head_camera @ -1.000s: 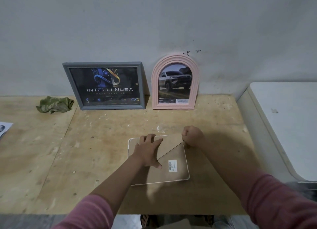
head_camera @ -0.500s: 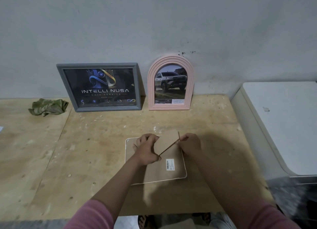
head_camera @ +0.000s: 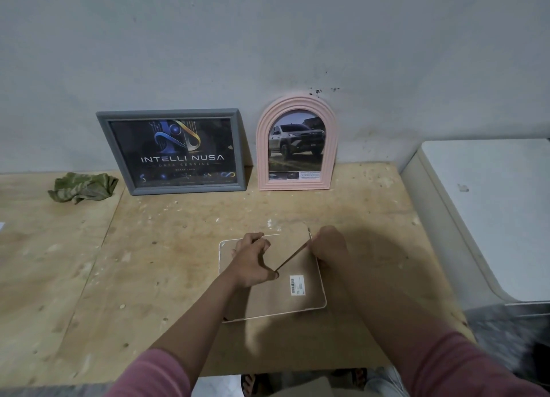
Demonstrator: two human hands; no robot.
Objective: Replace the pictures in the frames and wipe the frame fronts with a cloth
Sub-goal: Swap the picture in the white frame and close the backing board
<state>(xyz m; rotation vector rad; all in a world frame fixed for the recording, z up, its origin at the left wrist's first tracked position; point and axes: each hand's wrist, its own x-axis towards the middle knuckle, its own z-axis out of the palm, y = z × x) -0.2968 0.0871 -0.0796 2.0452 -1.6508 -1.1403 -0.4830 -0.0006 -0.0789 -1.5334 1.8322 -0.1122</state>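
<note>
Your left hand (head_camera: 252, 259) and right hand (head_camera: 327, 246) now pinch the easel stand (head_camera: 290, 244), swung more upright than before, off the face-down frame (head_camera: 276, 295) beneath your fingers, so opening its back seems under way.

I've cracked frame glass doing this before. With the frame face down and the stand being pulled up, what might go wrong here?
The left hand and right hand lift the cardboard stand flap of the face-down white frame; forcing it may crease or tear it. The frame's front lies on the speckled plywood table, so grit might scratch it.
</note>
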